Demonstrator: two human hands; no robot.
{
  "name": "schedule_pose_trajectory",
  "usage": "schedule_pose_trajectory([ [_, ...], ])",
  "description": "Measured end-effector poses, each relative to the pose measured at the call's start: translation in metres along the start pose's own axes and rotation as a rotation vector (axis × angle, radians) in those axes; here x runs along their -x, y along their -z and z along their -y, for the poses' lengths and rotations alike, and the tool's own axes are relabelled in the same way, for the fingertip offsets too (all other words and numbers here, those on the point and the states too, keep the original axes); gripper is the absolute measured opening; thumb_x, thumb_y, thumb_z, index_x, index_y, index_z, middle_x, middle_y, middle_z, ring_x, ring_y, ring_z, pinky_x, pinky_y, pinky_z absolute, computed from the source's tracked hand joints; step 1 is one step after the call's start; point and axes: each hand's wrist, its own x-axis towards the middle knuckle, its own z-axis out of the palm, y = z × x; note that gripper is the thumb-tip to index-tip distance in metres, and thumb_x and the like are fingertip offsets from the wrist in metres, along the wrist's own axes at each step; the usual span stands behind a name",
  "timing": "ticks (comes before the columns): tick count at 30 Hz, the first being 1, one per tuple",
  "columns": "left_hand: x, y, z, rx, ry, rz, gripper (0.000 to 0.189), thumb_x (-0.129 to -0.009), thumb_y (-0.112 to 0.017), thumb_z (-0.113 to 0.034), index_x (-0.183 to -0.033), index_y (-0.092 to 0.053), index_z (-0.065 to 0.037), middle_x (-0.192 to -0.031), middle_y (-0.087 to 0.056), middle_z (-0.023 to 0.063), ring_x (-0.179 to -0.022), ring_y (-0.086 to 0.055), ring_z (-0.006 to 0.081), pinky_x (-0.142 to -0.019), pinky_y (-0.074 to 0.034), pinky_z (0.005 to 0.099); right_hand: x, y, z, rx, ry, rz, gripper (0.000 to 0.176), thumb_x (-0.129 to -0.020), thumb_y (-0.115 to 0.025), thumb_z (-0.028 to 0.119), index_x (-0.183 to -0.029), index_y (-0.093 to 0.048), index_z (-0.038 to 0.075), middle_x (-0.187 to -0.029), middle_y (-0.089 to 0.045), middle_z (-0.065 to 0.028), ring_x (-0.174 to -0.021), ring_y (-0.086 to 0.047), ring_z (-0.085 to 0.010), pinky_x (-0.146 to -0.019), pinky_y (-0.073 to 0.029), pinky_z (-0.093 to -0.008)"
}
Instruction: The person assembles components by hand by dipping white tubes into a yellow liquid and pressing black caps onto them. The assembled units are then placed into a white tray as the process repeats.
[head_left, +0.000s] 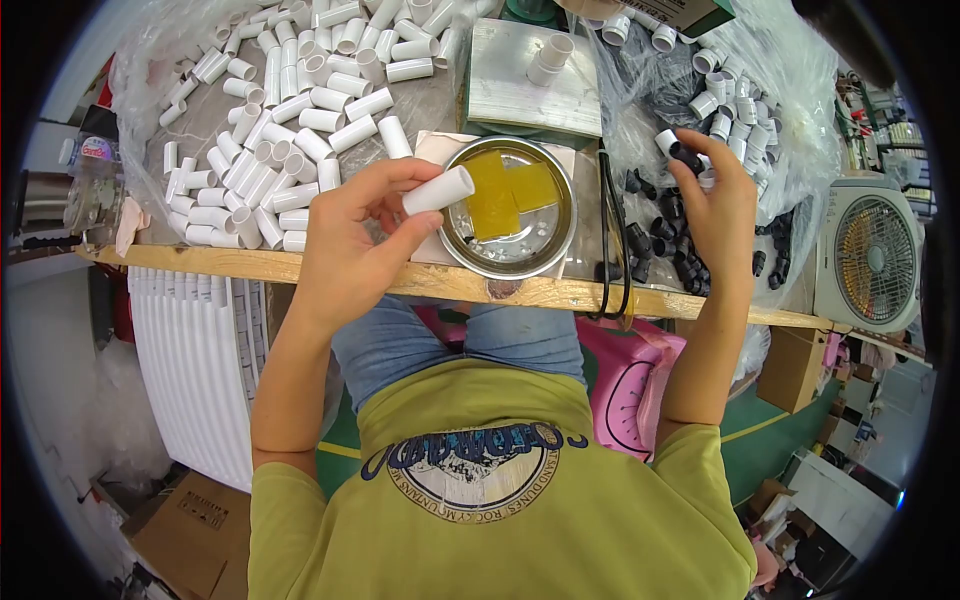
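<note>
My left hand [355,235] is closed around a short white plastic tube [436,191], its open end pointing right over the edge of the metal dish [450,243]. Inside the dish lie yellow sponge-like blocks [490,205] in a little clear liquid. At the right, my right hand [715,205] pinches a small black plastic fitting [686,157] between thumb and fingertips; a white part shows at its left end. Below that hand, more black fittings [640,240] lie loose on the table.
A heap of white tubes [270,180] covers the table's left side. Behind the dish is a metal block [500,75] with a white fitting [549,60] on it. White-and-black pieces [740,110] lie on plastic film at right, near a fan [868,255]. Black cables [608,230] hang over the wooden edge [440,280].
</note>
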Motion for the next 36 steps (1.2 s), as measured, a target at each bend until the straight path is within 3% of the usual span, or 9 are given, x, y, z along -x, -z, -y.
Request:
schedule_pose_trajectory([
  [3,0.003,0.003,0.004,0.032,0.015,-0.049,0.032,-0.079,-0.071,-0.004,-0.110,-0.065,-0.004,-0.087,-0.067,0.0025,-0.068,-0.054,0.0056,-0.061,-0.044,0.0216,0.003,0.011,-0.008,-0.168,-0.054,-0.026,0.026,-0.086,-0.064,0.009,-0.111,-0.064,0.001,-0.094,-0.067,-0.0085,-0.085,-0.061,-0.0210,-0.080,-0.048,-0.0328],
  [8,0.001,0.003,0.004,0.036,0.035,0.033,0.033,-0.082,-0.066,0.002,-0.115,-0.061,0.001,-0.102,-0.067,0.0047,-0.081,-0.059,0.0074,-0.068,-0.044,0.0222,0.014,0.029,-0.004,-0.587,-0.317,-0.077,0.030,-0.092,-0.061,0.015,-0.120,-0.062,0.004,-0.092,-0.065,-0.0032,-0.057,-0.043,0.0011,-0.050,-0.031,-0.0155],
  [13,-0.004,-0.002,0.006,0.089,0.008,0.038,0.033,-0.082,-0.065,0.004,-0.115,-0.062,0.000,-0.103,-0.062,0.0043,-0.086,-0.058,0.0089,-0.071,-0.045,0.0229,0.015,-0.002,0.029,-0.432,-0.063,0.128,0.023,-0.083,-0.074,0.015,-0.100,-0.062,0.004,-0.079,-0.061,0.0009,-0.067,-0.053,-0.0062,-0.058,-0.041,-0.0224],
  [16,-0.004,-0.004,0.004,0.100,-0.019,0.033,0.032,-0.081,-0.065,0.005,-0.113,-0.063,0.001,-0.102,-0.058,0.0040,-0.088,-0.058,0.0098,-0.072,-0.045,0.0226,0.004,-0.030,0.057,-0.316,0.191,0.324,0.028,-0.080,-0.074,0.022,-0.094,-0.059,0.004,-0.078,-0.063,-0.0111,-0.066,-0.062,-0.0280,-0.060,-0.048,-0.0371],
  [23,0.002,-0.008,0.007,0.144,-0.008,-0.055,0.030,-0.078,-0.069,0.003,-0.107,-0.066,-0.002,-0.093,-0.059,0.0030,-0.076,-0.055,0.0087,-0.066,-0.046,0.0213,-0.003,-0.064,0.071,-0.082,0.362,0.397,0.027,-0.082,-0.070,0.025,-0.093,-0.056,0.004,-0.083,-0.065,-0.0136,-0.072,-0.063,-0.0335,-0.063,-0.050,-0.0412],
  [26,0.000,-0.016,0.008,0.137,-0.005,-0.093,0.029,-0.075,-0.071,0.002,-0.104,-0.066,-0.002,-0.088,-0.060,0.0035,-0.072,-0.056,0.0100,-0.065,-0.046,0.0218,-0.005,-0.055,0.072,-0.250,0.218,0.360,0.024,-0.085,-0.069,0.022,-0.094,-0.058,0.003,-0.080,-0.066,-0.0097,-0.068,-0.064,-0.0250,-0.061,-0.049,-0.0346],
  [30,-0.004,-0.030,0.004,0.059,-0.130,-0.076,0.028,-0.076,-0.072,0.006,-0.102,-0.064,0.000,-0.095,-0.060,0.0038,-0.083,-0.058,0.0099,-0.071,-0.046,0.0231,0.005,-0.046,0.088,-1.012,-0.188,0.435,0.018,-0.093,-0.064,0.018,-0.098,-0.059,0.001,-0.076,-0.061,-0.0001,-0.072,-0.055,-0.0048,-0.061,-0.043,-0.0200],
  [33,-0.008,-0.038,0.000,-0.040,-0.325,-0.127,0.028,-0.074,-0.073,0.006,-0.100,-0.065,0.000,-0.090,-0.060,0.0047,-0.076,-0.057,0.0100,-0.066,-0.046,0.0229,0.005,-0.041,0.083,-1.281,-0.386,0.590,0.019,-0.093,-0.063,0.016,-0.102,-0.058,0.000,-0.077,-0.061,-0.0002,-0.071,-0.056,-0.0055,-0.060,-0.043,-0.0206],
  [36,-0.013,-0.036,-0.006,0.018,-0.294,-0.081,0.030,-0.072,-0.075,0.005,-0.100,-0.067,0.000,-0.085,-0.060,0.0052,-0.069,-0.056,0.0100,-0.062,-0.046,0.0223,0.008,-0.046,0.082,-1.121,-0.271,0.533,0.032,-0.089,-0.070,0.022,-0.109,-0.057,0.002,-0.075,-0.060,-0.0003,-0.066,-0.056,-0.0072,-0.057,-0.044,-0.0222],
])
